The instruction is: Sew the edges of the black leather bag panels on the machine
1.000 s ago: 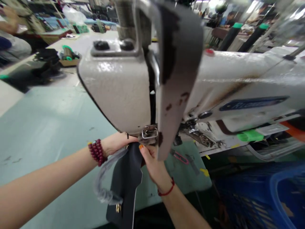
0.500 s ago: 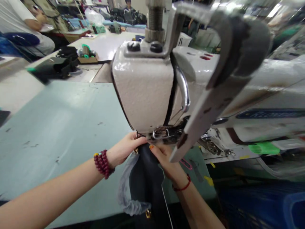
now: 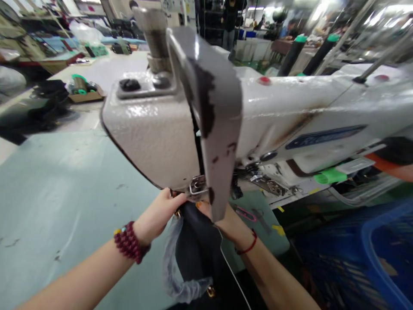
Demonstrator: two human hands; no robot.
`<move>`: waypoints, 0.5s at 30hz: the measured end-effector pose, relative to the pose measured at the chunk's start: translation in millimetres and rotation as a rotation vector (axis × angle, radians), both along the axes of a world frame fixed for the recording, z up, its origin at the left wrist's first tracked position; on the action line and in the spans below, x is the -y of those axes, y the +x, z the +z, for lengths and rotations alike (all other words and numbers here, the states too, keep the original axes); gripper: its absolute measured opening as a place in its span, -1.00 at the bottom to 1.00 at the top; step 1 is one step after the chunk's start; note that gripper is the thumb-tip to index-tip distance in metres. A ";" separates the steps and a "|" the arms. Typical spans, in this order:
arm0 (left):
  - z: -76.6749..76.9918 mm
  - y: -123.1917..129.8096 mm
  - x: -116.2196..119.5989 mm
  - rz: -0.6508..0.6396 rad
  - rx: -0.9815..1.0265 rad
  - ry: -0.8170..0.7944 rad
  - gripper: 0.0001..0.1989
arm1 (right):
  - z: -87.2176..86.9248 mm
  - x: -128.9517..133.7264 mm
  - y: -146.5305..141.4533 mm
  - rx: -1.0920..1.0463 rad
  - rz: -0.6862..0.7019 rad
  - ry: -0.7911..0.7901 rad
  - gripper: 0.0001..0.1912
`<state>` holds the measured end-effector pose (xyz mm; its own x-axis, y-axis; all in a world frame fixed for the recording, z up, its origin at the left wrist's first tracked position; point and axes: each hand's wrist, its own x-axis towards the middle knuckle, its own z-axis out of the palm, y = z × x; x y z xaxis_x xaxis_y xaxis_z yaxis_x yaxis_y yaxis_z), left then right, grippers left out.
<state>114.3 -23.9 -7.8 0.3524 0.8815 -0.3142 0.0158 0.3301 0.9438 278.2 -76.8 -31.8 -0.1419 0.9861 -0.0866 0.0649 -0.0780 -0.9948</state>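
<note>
A dark bag (image 3: 196, 245) hangs under the head of a white sewing machine (image 3: 151, 137), its upper edge at the presser area. Its handle (image 3: 171, 271) is wrapped in clear plastic and ends in gold-coloured fittings. My left hand (image 3: 161, 215), with a beaded bracelet at the wrist, pinches the bag's upper left edge close to the machine. On the other side, my right hand (image 3: 229, 221) grips the bag's right edge, partly behind the machine's grey metal lever (image 3: 222, 142). The needle and the fingertips nearest it are hidden.
Pink-handled snips (image 3: 245, 214) lie on the green tabletop (image 3: 80, 181) to the right of my hands. A blue plastic basket (image 3: 361, 254) stands at the lower right. Behind at left sit a cardboard tray of thread spools (image 3: 84, 95) and dark pieces (image 3: 41, 107).
The camera view has turned to the right, so the machine shows further left and more of its arm is visible. Both hands keep their hold on the bag at about the same place.
</note>
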 end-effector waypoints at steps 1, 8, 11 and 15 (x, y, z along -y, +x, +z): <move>0.1 -0.4 2.0 -0.014 0.002 0.027 -0.73 | 1.3 2.1 2.4 0.004 0.023 -0.026 -0.51; -69.7 -53.2 59.8 0.264 -0.277 0.233 -0.40 | 5.4 38.3 23.6 0.014 0.241 -0.203 -0.50; -98.4 -64.3 90.0 0.182 -0.274 0.207 -0.28 | -5.5 52.7 22.5 -0.069 0.227 -0.286 -0.47; -79.8 -36.3 94.0 0.124 -0.151 0.159 -0.32 | -19.4 63.9 10.9 -0.178 0.121 -0.311 -0.46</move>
